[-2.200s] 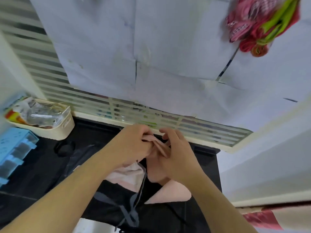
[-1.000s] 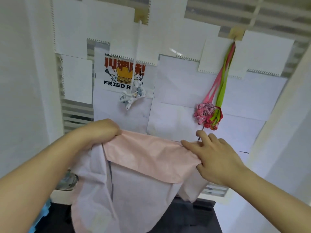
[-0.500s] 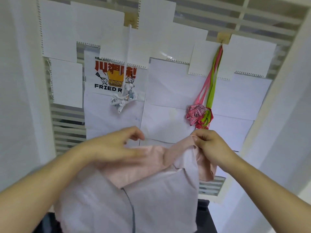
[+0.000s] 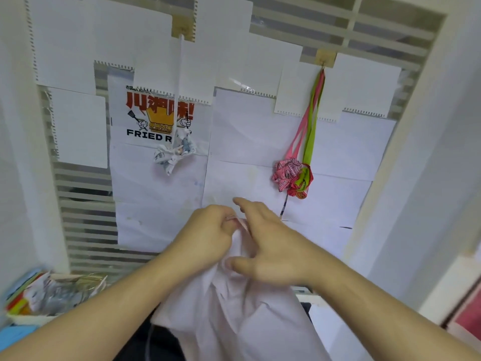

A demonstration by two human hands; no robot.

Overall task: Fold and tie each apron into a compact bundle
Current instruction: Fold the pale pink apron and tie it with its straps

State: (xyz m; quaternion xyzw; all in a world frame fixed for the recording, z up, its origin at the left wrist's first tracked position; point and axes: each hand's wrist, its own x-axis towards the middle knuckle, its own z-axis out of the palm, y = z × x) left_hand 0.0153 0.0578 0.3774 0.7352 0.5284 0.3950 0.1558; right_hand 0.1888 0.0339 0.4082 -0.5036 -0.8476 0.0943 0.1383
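Apron: a pale pink apron (image 4: 234,316) hangs in front of the person, lifted off the dark counter (image 4: 156,345), its top edge gathered between the two hands and the rest drooping in loose folds.
Left hand: the left hand (image 4: 205,235) has its fingers curled round the bunched top of the cloth, gripping it.
Right hand: the right hand (image 4: 270,246) lies just beside the left, touching the same gathered edge; fingers fairly straight and spread, thumb out to the side, nothing pinched that can be seen.
Basket: a cream basket (image 4: 33,317) of crumpled wrappers sits at the lower left, beside a blue item at the frame edge.
Wall: white paper sheets (image 4: 247,131) cover a slatted window, one printed with red characters and "FRIED R".
Hanging bundles: a white tied bundle (image 4: 174,152) hangs from one hook; a pink and green bundle (image 4: 292,179) hangs by its straps from another, well apart.
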